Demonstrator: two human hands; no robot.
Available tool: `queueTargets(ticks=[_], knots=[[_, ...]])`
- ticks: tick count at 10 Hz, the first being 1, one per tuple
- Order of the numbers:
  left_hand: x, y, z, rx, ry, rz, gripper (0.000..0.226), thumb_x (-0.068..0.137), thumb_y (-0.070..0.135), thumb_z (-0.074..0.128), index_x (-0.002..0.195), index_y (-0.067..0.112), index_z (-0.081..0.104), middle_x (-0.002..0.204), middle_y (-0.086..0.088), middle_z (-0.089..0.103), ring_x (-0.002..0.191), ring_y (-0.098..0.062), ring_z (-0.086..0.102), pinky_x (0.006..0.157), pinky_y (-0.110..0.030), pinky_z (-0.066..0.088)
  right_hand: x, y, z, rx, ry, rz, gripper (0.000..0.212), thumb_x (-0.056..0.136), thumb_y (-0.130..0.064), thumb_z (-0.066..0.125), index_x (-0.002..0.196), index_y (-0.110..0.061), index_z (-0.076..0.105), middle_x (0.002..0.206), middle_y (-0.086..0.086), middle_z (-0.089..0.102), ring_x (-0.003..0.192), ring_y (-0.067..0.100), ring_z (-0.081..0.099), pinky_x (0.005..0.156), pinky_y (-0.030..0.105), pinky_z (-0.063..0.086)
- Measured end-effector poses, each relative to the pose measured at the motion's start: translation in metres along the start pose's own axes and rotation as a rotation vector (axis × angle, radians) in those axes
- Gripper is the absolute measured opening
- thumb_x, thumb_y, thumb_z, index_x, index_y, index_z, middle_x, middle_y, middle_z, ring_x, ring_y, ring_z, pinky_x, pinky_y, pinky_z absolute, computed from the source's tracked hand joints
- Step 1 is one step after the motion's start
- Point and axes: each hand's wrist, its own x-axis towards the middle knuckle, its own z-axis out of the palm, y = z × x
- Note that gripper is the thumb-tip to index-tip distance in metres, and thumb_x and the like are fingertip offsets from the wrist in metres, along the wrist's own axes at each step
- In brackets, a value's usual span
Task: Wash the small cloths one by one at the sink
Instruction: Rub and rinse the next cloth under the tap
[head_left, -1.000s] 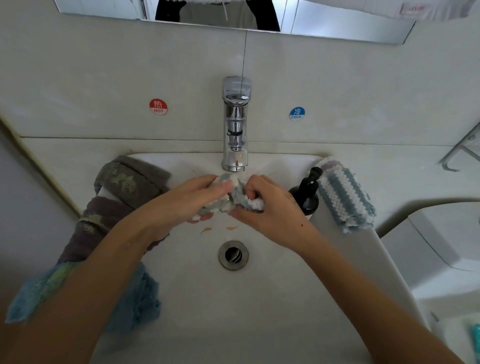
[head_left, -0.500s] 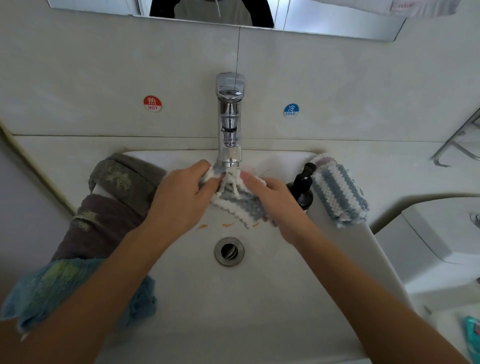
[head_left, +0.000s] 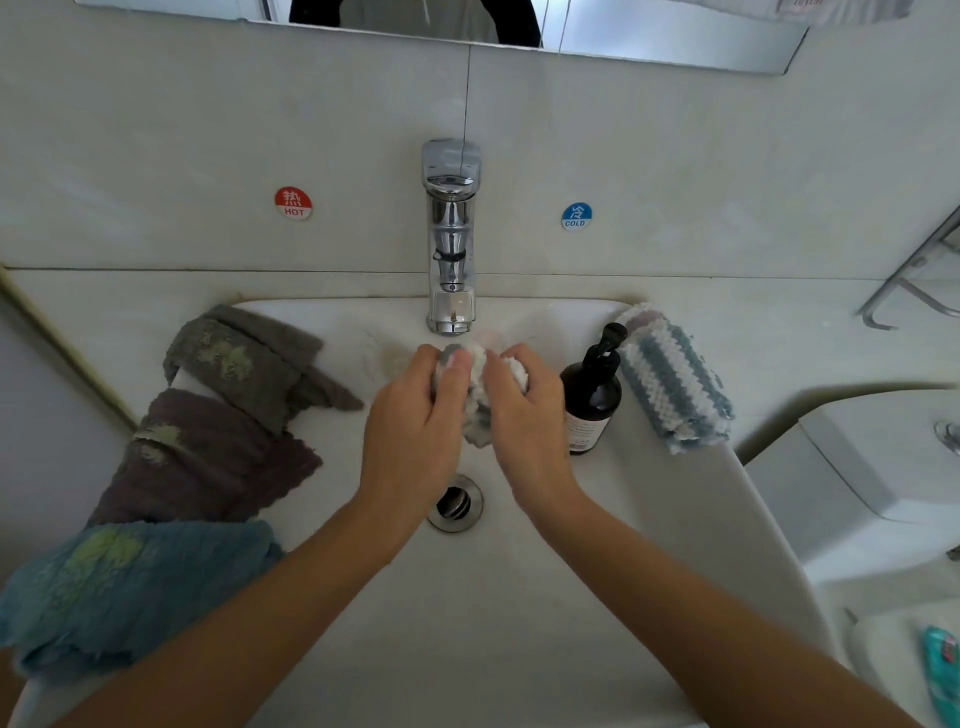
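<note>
Over the white ceramic sink basin, just below the chrome tap, we hold a small grey-and-white knitted cloth bunched into a wad between both hands. Our left hand grips it with the thumb curled over the top; our right hand clutches its other side with bent fingers. Wadded like this, the cloth shows no clear long axis. The round metal drain lies nearer us than the hands. Along the left rim lie an olive-grey towel, a purple-brown towel and a teal towel. On the right rim stands a dark pump bottle, its label too small to read, with a blue-and-white striped knitted cloth just beside it. On the wall, a red round sticker reads "HOT" and a blue round sticker reads "COLD".
</note>
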Motion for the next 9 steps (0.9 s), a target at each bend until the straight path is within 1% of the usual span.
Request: queueTargets(ticks=[1, 2, 3, 4, 5, 6, 7, 8, 9], knots=[[-0.009, 0.000, 0.007, 0.010, 0.057, 0.081, 0.039, 0.101, 0.037, 0.038, 0.068, 0.019, 0.050, 0.050, 0.006, 0.045, 0.045, -0.009, 0.045, 0.044, -0.027, 0.038, 0.001, -0.004, 0.006, 0.023, 0.031, 0.039, 0.037, 0.100, -0.023, 0.052, 0.067, -0.008, 0.050, 0.057, 0.001, 0.046, 0.055, 0.013, 0.046, 0.051, 0.028, 0.040], [-0.021, 0.003, 0.015, 0.060, 0.001, 0.120, 0.043, 0.097, 0.043, 0.034, 0.067, 0.016, 0.050, 0.050, 0.006, 0.044, 0.046, -0.014, 0.048, 0.045, -0.034, 0.041, 0.010, -0.008, 0.004, 0.127, 0.100, 0.143, 0.040, 0.099, -0.023, 0.054, 0.060, -0.015, 0.049, 0.054, -0.002, 0.046, 0.058, 0.017, 0.046, 0.059, 0.031, 0.038], [-0.003, 0.007, 0.018, -0.003, 0.101, -0.027, 0.038, 0.097, 0.034, 0.039, 0.061, 0.023, 0.047, 0.052, 0.002, 0.051, 0.050, -0.019, 0.054, 0.050, -0.035, 0.044, -0.002, -0.005, 0.006, 0.088, 0.083, 0.162, 0.046, 0.098, -0.024, 0.052, 0.054, -0.021, 0.040, 0.056, 0.003, 0.037, 0.059, 0.020, 0.037, 0.057, 0.036, 0.030], [0.004, 0.009, 0.016, 0.023, 0.168, -0.064, 0.043, 0.100, 0.017, 0.046, 0.058, 0.024, 0.045, 0.052, 0.001, 0.050, 0.049, -0.015, 0.051, 0.050, -0.031, 0.043, -0.011, -0.006, 0.009, 0.035, 0.046, 0.191, 0.047, 0.100, -0.025, 0.049, 0.053, -0.019, 0.042, 0.052, 0.001, 0.036, 0.050, 0.017, 0.035, 0.049, 0.033, 0.029], [-0.021, 0.013, 0.025, 0.180, 0.073, 0.068, 0.030, 0.090, 0.008, 0.048, 0.062, 0.020, 0.051, 0.054, 0.000, 0.051, 0.047, -0.022, 0.052, 0.047, -0.030, 0.044, 0.003, -0.009, 0.000, 0.108, 0.015, 0.263, 0.030, 0.102, -0.023, 0.047, 0.073, -0.019, 0.053, 0.069, -0.006, 0.054, 0.059, 0.007, 0.054, 0.056, 0.025, 0.048], [-0.009, 0.013, 0.026, 0.030, 0.036, -0.155, 0.037, 0.097, 0.022, 0.044, 0.061, 0.030, 0.042, 0.058, 0.010, 0.047, 0.055, -0.016, 0.049, 0.058, -0.033, 0.043, -0.002, -0.012, 0.004, 0.011, -0.013, 0.240, 0.024, 0.100, -0.016, 0.046, 0.075, -0.018, 0.046, 0.078, 0.003, 0.047, 0.072, 0.013, 0.050, 0.066, 0.030, 0.041], [0.010, 0.004, 0.019, -0.042, 0.147, -0.232, 0.040, 0.101, 0.024, 0.042, 0.061, 0.031, 0.042, 0.060, 0.011, 0.046, 0.056, -0.003, 0.042, 0.056, -0.022, 0.037, -0.008, -0.003, 0.011, 0.034, 0.026, 0.231, 0.023, 0.093, -0.021, 0.052, 0.072, -0.012, 0.055, 0.072, 0.007, 0.046, 0.068, 0.025, 0.045, 0.062, 0.038, 0.034], [-0.014, 0.011, 0.022, -0.017, 0.109, -0.141, 0.042, 0.102, 0.023, 0.044, 0.060, 0.023, 0.049, 0.055, 0.007, 0.050, 0.050, -0.003, 0.048, 0.051, -0.019, 0.039, -0.002, -0.001, 0.007, -0.039, -0.071, 0.269, 0.022, 0.101, -0.015, 0.047, 0.093, 0.003, 0.057, 0.073, 0.007, 0.048, 0.069, 0.022, 0.053, 0.067, 0.035, 0.043], [-0.019, 0.013, 0.027, -0.027, 0.090, -0.144, 0.041, 0.102, 0.025, 0.043, 0.062, 0.020, 0.053, 0.054, 0.006, 0.052, 0.050, -0.004, 0.051, 0.048, -0.017, 0.038, -0.003, -0.003, 0.006, 0.021, -0.018, 0.243, 0.024, 0.104, -0.016, 0.044, 0.096, -0.002, 0.062, 0.081, 0.014, 0.062, 0.067, 0.004, 0.058, 0.069, 0.022, 0.052]])
